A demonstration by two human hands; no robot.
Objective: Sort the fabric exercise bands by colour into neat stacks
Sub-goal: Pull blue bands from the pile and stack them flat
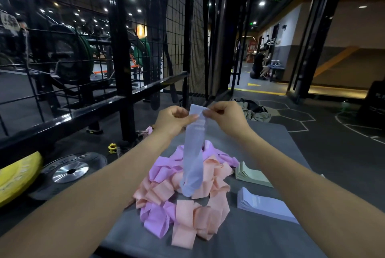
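A pale blue fabric band hangs lengthwise above the mat, its lower end touching the pile. My left hand pinches its top edge from the left, and my right hand pinches the same edge from the right. Beneath it lies a loose heap of pink and purple bands. To the right of the heap a neat stack of pale blue bands lies near me, and a neat stack of pale green bands lies beyond it.
The bands lie on a grey mat. Left of it on the floor are a black weight plate, a yellow plate and a yellow collar clip. A black wire-mesh rack stands behind. Crumpled clothing lies past the mat.
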